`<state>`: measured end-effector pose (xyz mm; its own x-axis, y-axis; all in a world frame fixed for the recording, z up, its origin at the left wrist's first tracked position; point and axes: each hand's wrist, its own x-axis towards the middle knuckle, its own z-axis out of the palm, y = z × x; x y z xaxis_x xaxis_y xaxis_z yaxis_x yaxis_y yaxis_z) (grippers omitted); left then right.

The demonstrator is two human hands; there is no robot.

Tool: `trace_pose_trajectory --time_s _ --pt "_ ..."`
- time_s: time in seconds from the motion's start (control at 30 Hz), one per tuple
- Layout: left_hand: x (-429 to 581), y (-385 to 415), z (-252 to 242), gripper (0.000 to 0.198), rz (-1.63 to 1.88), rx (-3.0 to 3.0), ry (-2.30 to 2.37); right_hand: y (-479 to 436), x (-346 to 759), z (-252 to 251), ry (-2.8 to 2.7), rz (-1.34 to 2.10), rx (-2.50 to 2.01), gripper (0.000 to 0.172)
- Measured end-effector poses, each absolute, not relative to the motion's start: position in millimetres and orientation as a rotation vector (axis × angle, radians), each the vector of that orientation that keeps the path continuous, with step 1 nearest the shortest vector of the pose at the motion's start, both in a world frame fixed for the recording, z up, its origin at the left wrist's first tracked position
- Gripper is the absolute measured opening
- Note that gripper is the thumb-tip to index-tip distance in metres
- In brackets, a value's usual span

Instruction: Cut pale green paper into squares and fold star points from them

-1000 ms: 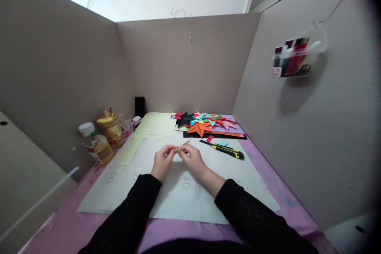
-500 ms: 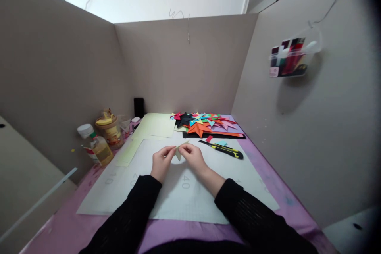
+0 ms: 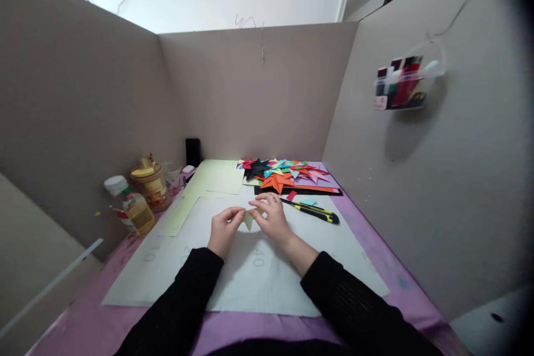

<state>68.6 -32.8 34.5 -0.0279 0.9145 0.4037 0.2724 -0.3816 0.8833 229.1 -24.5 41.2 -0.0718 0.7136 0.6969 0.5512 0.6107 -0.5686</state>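
Observation:
A small folded piece of pale yellow paper [image 3: 248, 221] is held up over the white sheet, one pointed flap hanging down. My left hand [image 3: 223, 231] pinches its left side between thumb and fingertips. On the other side, my right hand [image 3: 275, 220] has its thumb against the paper and its fingers arched over the top, part of the paper showing between them. A yellow-and-black utility knife [image 3: 317, 212] lies just beyond my right hand, near a red paper scrap [image 3: 291, 195] and a light blue scrap [image 3: 309, 201].
Folded paper stars [image 3: 277, 181] in several colours are heaped at the back on stacked coloured sheets. Pale yellow sheets [image 3: 225, 177] lie back left. A bottle [image 3: 139, 214], a tub [image 3: 152, 183] and a black phone-like object [image 3: 193, 152] stand at the left. Grey panels [image 3: 254, 94] enclose the table.
My right hand's fingers have lifted and spread from a tight pinch, now arching over the paper. My left hand keeps its pinch. The whole view has shifted slightly.

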Motion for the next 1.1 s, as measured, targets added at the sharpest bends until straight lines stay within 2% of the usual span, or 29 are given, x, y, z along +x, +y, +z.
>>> trace_pose_trajectory --time_s 0.17,0.63,0.67,0.83,1.1 --pt "68 -32 33 0.017 1.453 1.820 1.186 -26 226 43 -1.841 0.234 -1.066 0.009" --pt "65 -22 29 0.021 1.446 1.666 1.295 -15 234 37 -1.852 0.303 -1.199 0.016" --pt "66 -21 29 0.025 1.453 1.619 1.279 -15 235 36 -1.840 0.310 -1.203 0.016" --pt "69 -22 34 0.069 1.380 1.380 1.174 -19 232 38 -1.781 0.327 -1.161 0.016" --pt "75 -22 33 0.108 1.445 1.102 1.010 -20 226 33 -1.546 0.479 -1.083 0.017"
